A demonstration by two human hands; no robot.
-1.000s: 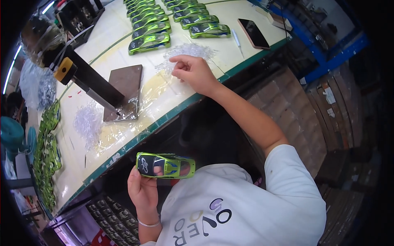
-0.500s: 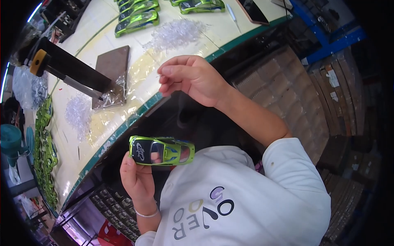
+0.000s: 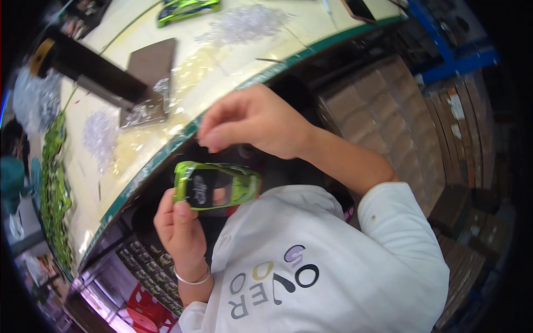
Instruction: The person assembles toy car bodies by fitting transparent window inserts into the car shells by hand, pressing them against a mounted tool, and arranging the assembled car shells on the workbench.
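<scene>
My left hand (image 3: 180, 230) grips a toy car body (image 3: 244, 190) by one end. The shell is bright green with a dark panel and clear windows, and a finger shows through one of them. It is held in front of my white shirt, below the table edge. Just above the car body hovers my right hand (image 3: 255, 122), apart from it. Its thumb and fingers are pinched together and slightly blurred, so any small thing between them cannot be made out.
On the curved table (image 3: 222, 69) stand a black post-like device (image 3: 91, 69) and a brown block (image 3: 152, 58). Clear plastic scraps (image 3: 247, 25), a thin dark tool (image 3: 270, 60), a phone (image 3: 359, 8) and rows of green car bodies (image 3: 55, 194) lie there too. Cardboard (image 3: 388, 116) fills the right.
My right hand has come down and left, closer to the car body, with its fingers curled in more. The car body has tilted and risen slightly in view. The table has shifted upward in view.
</scene>
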